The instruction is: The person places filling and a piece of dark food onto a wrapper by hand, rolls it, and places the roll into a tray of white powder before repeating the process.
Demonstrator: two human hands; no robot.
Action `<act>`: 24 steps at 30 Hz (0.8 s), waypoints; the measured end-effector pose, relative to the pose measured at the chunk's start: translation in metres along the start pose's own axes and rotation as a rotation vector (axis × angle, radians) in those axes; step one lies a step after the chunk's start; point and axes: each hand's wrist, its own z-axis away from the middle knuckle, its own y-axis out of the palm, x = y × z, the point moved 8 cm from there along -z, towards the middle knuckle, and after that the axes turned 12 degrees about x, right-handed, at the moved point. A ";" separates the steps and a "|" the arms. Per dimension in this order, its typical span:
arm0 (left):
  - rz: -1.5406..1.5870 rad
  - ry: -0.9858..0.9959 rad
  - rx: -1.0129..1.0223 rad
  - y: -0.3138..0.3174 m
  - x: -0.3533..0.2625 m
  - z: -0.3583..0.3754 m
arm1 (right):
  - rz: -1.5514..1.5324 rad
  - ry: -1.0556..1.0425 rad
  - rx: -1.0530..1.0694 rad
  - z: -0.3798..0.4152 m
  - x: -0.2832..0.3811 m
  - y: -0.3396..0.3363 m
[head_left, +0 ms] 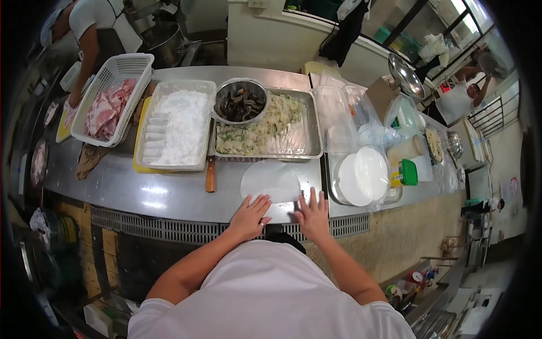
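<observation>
A thin, translucent round wrapper sheet (pixel 269 179) lies flat on the steel table in front of me. My left hand (pixel 249 219) rests at its near edge, fingers stretched out, a ring on one finger. At the sheet's right near side, my right hand (pixel 314 216) is laid down with fingers spread. Neither hand holds anything. Beyond the sheet stands a metal tray (pixel 317 133) of pale chopped filling with green bits. A steel bowl (pixel 241 85) of dark, leafy-looking pieces sits on that tray's far left corner.
Left of the tray, a plastic bin (pixel 208 135) holds white powder and several pale rolls. A wooden-handled tool (pixel 210 175) lies nearby. A white basket (pixel 148 62) contains raw meat. To the right are stacked white rounds (pixel 364 176) and a green-lidded tub (pixel 404 173). Other people work far left and right.
</observation>
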 end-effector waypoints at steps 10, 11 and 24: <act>0.111 -0.306 -0.415 -0.039 0.035 0.006 | -0.026 -0.171 0.056 -0.015 0.003 -0.008; 0.089 -0.324 -0.428 -0.041 0.036 0.004 | -0.031 -0.176 0.049 -0.020 -0.003 -0.012; 0.042 -0.411 -0.485 -0.035 0.035 0.008 | -0.391 -0.350 -0.160 -0.269 -0.002 -0.127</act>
